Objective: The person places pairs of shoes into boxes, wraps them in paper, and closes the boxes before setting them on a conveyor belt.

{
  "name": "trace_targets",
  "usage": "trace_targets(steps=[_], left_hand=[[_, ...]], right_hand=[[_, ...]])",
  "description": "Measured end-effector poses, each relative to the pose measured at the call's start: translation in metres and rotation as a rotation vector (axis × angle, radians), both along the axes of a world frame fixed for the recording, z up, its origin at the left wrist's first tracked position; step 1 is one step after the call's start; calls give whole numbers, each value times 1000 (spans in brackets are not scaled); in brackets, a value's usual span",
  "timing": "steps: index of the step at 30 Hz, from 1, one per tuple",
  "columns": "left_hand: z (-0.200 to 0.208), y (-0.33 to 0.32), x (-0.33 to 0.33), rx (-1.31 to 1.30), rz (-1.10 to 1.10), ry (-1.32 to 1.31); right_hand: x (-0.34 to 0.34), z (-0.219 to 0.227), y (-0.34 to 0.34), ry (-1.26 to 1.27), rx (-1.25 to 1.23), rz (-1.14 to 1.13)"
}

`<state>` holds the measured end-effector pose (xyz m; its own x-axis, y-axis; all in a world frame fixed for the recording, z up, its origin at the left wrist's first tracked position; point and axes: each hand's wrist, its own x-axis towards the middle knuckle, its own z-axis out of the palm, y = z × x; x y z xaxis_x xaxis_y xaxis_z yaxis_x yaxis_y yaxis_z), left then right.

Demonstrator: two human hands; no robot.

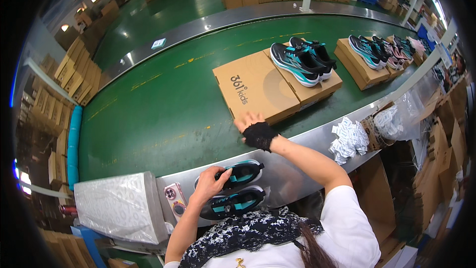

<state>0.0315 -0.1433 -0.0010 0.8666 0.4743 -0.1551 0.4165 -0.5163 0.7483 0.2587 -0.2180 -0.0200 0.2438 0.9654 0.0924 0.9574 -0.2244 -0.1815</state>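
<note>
"Why do the shoes lie so close to you?"

"The black-and-teal pair (233,203) sits side by side on the metal worktop (292,178), just in front of me, probably so my left hand (210,184) needn't stretch."

"And the cardboard box (260,89)?"

"Flat on the green belt (163,99), closed, near corner toward me, likely for easy reach. The box beside it carries another pair (300,64), which I'd guess keeps shoes and box together."

"Your hands?"

"My right arm slants forward and leftward, the right hand (250,121) at the box's corner, fingers spread. My left forearm angles forward, fingers curled over the farther shoe (246,172); whether they pinch it, I can't tell."
</note>
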Motion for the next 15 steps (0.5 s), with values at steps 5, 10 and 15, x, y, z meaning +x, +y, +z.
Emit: trace_targets(steps=[5,10,15], left_hand=[[-10,14,14,128,-50,-90],[-1,31,36,470,44,-159],[-41,74,4,878,-5,265]], right_hand=[[22,-64,19,-226,189,-186],[-34,34,10,279,525,-157],[-1,56,-11,1106,1116,-335]])
